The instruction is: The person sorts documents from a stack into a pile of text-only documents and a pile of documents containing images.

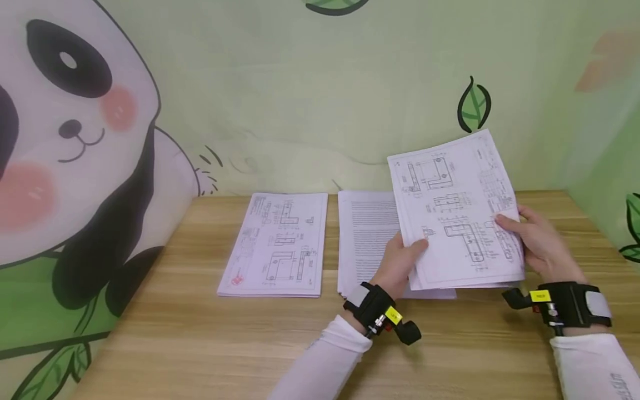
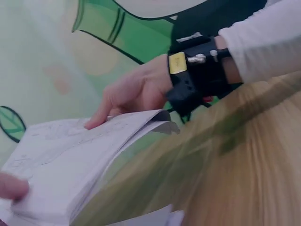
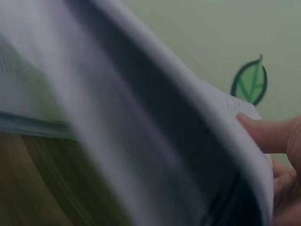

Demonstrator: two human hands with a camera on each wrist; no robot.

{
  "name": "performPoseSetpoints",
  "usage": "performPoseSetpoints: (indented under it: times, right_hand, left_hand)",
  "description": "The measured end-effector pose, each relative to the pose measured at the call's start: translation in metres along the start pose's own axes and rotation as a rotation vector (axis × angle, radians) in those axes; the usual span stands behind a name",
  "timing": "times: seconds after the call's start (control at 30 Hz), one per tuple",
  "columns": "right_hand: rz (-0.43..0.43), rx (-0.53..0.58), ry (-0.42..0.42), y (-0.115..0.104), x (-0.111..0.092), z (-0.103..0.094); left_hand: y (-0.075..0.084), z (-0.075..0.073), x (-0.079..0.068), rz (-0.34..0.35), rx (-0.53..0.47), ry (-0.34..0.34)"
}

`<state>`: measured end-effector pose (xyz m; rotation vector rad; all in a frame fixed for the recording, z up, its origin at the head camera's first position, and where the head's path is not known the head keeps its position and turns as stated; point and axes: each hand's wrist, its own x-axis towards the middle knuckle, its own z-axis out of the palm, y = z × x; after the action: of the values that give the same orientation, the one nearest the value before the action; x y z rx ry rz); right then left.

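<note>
A sheaf of printed drawing sheets [image 1: 460, 211] is held up, tilted, over the right side of the table. My left hand [image 1: 400, 258] pinches its lower left edge, thumb on top. At its right edge my right hand [image 1: 542, 244] grips it, the thumb lying on the printed face and the fingers behind. In the right wrist view the sheets bow apart near the right thumb [image 3: 265, 134]. Partly hidden under the sheaf lies a stack of text pages [image 1: 369, 233]. The left wrist view shows the sheaf's layered edge [image 2: 106, 169] between both hands.
Another stack of drawing sheets [image 1: 280, 250], with a red stamp in its corner, lies to the left on the wooden table [image 1: 200, 344]. A cloth backdrop with a panda [image 1: 75, 128] and leaves stands behind the table. Both wrists wear black camera straps [image 1: 575, 304].
</note>
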<state>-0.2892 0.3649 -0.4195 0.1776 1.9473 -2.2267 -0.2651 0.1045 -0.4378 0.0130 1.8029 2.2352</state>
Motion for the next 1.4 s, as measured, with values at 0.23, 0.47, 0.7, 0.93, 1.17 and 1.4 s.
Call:
performPoseSetpoints:
  times: [0.23,0.47,0.7,0.93,1.17,1.4]
  right_hand:
    - [-0.016,-0.299,-0.038,0.003,-0.001,0.048]
    - [-0.041,-0.236,-0.169,0.013,-0.003,0.104]
    - [-0.077,-0.145,-0.206,0.022,-0.010,0.165]
    - [-0.158,-0.236,-0.113,0.035,-0.005,0.223]
    - [-0.216,-0.203,-0.089,0.045,0.001,0.268]
    - [-0.154,-0.201,-0.106,0.051,0.008,0.299]
  left_hand:
    - [0.017,-0.051,-0.008,0.062,0.117,0.118]
    - [0.040,-0.111,-0.025,0.091,0.199,0.075]
    - [0.056,-0.159,-0.041,0.107,0.361,0.131]
    - [0.059,-0.204,-0.051,0.122,0.438,0.255]
    - [0.061,-0.239,-0.057,0.126,0.625,0.419]
    - [0.069,-0.268,-0.063,0.108,0.755,0.431]
